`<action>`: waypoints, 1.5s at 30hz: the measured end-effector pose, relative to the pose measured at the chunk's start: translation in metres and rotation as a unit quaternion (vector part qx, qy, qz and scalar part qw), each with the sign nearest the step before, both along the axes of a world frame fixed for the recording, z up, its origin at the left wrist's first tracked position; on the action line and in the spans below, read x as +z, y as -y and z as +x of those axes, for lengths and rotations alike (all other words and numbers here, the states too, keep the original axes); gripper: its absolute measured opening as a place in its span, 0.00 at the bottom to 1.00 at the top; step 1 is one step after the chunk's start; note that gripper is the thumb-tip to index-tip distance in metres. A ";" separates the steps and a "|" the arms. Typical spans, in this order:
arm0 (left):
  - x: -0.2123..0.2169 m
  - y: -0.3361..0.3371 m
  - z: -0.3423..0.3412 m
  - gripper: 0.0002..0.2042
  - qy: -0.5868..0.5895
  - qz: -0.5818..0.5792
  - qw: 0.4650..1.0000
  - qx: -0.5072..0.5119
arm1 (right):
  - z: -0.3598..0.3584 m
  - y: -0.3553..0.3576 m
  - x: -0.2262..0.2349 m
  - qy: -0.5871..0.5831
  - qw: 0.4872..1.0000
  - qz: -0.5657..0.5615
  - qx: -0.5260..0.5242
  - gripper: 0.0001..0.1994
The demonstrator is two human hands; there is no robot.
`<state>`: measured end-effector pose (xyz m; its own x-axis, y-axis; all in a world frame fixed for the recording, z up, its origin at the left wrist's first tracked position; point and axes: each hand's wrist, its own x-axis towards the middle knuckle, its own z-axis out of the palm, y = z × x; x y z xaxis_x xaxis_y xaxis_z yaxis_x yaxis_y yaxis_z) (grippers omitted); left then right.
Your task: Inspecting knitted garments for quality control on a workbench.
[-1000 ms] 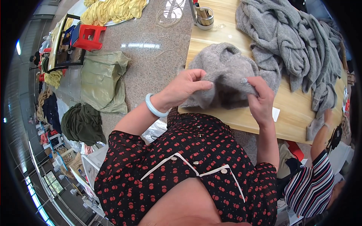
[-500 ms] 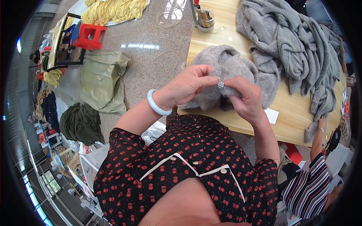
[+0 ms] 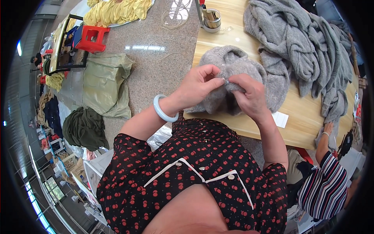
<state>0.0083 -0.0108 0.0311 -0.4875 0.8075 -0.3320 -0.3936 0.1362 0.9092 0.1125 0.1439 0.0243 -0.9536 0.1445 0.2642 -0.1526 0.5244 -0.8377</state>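
Both hands work at a gray knit garment, which lies bunched on the near left part of a pale wooden table, just in front of the person's body. The left hand pinches a bit of the knit between thumb and forefinger, while the right hand grips a fold of it, its fingers curled in and its fingertips meeting the left thumb. A small shiny piece shows where the fingertips meet; what it is cannot be told. A pale bangle circles the left wrist. A white slip of paper lies near the right wrist, on the near side of the table. Farther to the right, a long heap of gray knitwear spreads over the table, and at its near end rests a co-worker's hand. A metal cup stands at the far left of the table. On the floor to the left are a green sheet, a dark green cloth heap and a red stool.
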 end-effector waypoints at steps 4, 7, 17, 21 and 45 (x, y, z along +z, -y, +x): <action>-0.004 0.004 0.004 0.05 -0.418 -0.021 0.908 0.004 | -0.003 0.006 -0.010 -0.006 1.000 -0.013 -0.006 0.14; -0.009 0.007 0.008 0.08 -0.555 0.054 0.829 0.036 | -0.005 0.013 -0.017 -0.009 0.999 -0.028 -0.013 0.13; -0.022 0.014 0.012 0.11 -0.582 0.032 0.812 0.036 | -0.016 0.025 -0.019 -0.065 0.997 -0.030 -0.034 0.18; -0.022 0.013 0.006 0.11 -0.602 0.056 0.796 0.018 | -0.015 0.013 -0.015 -0.009 1.000 0.010 0.025 0.20; -0.029 -0.008 0.007 0.09 -0.605 0.067 0.784 0.123 | -0.019 0.011 -0.028 -0.121 0.983 0.135 -0.041 0.14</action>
<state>0.0149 -0.0031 0.0019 -0.5274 0.6272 0.5732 0.7683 0.0639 0.6369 0.0939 0.1330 -0.0033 -0.8461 0.1115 0.5213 -0.2785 0.7415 -0.6105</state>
